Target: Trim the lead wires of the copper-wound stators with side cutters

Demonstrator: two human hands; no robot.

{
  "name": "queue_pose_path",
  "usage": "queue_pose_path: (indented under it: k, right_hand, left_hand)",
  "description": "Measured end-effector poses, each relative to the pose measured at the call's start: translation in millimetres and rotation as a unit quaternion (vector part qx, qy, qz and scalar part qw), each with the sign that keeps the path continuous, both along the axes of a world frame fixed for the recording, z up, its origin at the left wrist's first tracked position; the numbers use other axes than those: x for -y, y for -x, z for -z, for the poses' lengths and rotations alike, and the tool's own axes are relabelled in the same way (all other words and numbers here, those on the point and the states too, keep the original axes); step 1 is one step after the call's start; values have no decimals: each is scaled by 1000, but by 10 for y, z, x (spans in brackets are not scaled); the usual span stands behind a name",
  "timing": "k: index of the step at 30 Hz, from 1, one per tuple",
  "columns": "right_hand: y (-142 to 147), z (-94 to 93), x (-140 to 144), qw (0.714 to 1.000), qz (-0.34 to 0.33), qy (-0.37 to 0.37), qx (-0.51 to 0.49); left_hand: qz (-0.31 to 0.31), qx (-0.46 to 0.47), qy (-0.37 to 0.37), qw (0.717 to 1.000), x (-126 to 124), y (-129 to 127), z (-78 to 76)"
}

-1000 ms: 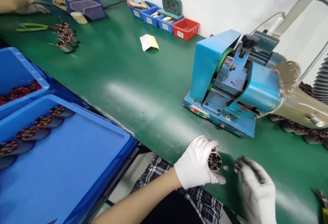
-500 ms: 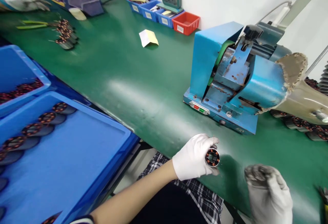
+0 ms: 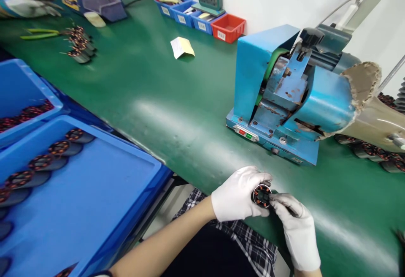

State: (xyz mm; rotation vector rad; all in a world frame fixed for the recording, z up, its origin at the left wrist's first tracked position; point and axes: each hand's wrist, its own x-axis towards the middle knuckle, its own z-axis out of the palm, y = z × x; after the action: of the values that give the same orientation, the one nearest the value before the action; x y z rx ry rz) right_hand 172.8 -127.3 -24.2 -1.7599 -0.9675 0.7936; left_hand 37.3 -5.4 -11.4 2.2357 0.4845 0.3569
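A small round motor stator with copper windings point(image 3: 262, 195) sits in my white-gloved left hand point(image 3: 237, 194), gripped at the near edge of the green bench point(image 3: 177, 99). My gloved right hand point(image 3: 295, 228) has its fingertips on the stator's right side. Just beyond both hands stands a blue bench machine point(image 3: 284, 99) with a worn brown-edged spout. I cannot tell whether the right hand pinches the stator or only touches it.
A blue tray point(image 3: 95, 192) at the left holds a row of stators point(image 3: 47, 158); another blue bin point(image 3: 22, 91) lies behind it. More stators point(image 3: 376, 154) lie behind the machine. Pliers point(image 3: 39, 34), a stator pile point(image 3: 79, 44), small bins point(image 3: 202, 19), a clock and another person's gloved hand point(image 3: 30, 4) are far back.
My right hand has come in from the lower right and now touches the stator in my left hand. The left hand has stayed almost in place.
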Motion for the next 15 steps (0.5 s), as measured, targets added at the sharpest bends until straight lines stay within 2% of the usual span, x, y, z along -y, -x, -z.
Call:
queue_pose_path:
  k: [5, 8, 11, 15]
  right_hand:
    - [41, -62, 73, 998, 47, 27, 16]
    - [59, -70, 107, 993, 58, 31, 99]
    - [53, -30, 23, 977, 64, 55, 196]
    - [-55, 37, -96, 965, 44, 84, 246]
  left_hand:
    - [-14, 24, -11, 1000, 30, -1, 37]
    - [-21, 49, -10, 999, 39, 10, 85]
    - [-12, 66, -1, 998, 24, 16, 111]
    - [-7, 67, 8, 998, -6, 19, 111]
